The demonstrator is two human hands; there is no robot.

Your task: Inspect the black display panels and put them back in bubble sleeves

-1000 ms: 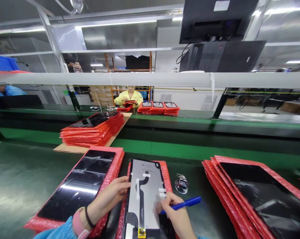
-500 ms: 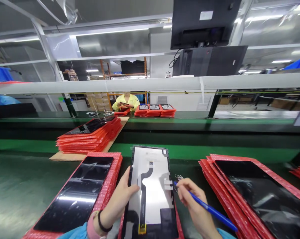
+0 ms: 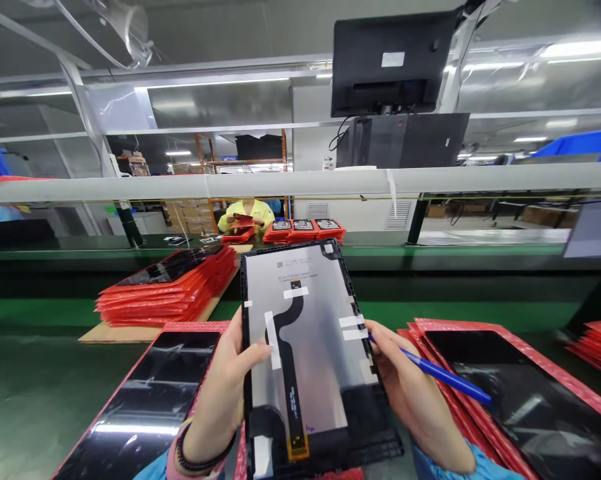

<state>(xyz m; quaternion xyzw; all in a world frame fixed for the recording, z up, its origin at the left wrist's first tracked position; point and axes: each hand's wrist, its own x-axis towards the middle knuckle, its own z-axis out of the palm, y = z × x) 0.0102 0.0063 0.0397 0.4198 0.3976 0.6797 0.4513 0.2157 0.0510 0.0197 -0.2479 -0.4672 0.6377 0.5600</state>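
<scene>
Both my hands hold a tablet display panel (image 3: 320, 347) raised and tilted toward me, back side up, with a grey metal back, a black flex cable and white tape strips. My left hand (image 3: 220, 393) grips its left edge, thumb on the back by a tape strip. My right hand (image 3: 410, 393) supports the right edge and also holds a blue pen (image 3: 440, 377) that points at the panel's edge. A black-faced panel on red bubble wrap (image 3: 145, 400) lies just left of my left hand.
A stack of red bubble-wrap sleeves with a dark panel on top (image 3: 520, 393) lies at the right. Another red stack (image 3: 170, 283) sits on cardboard at the far left. Across the green conveyor (image 3: 480, 313) a person in yellow (image 3: 244, 215) works. A monitor (image 3: 395, 63) hangs overhead.
The panel has been lifted off the red bubble wrap and raised toward me. My right hand moved from writing on it to holding its right edge, pen still in it.
</scene>
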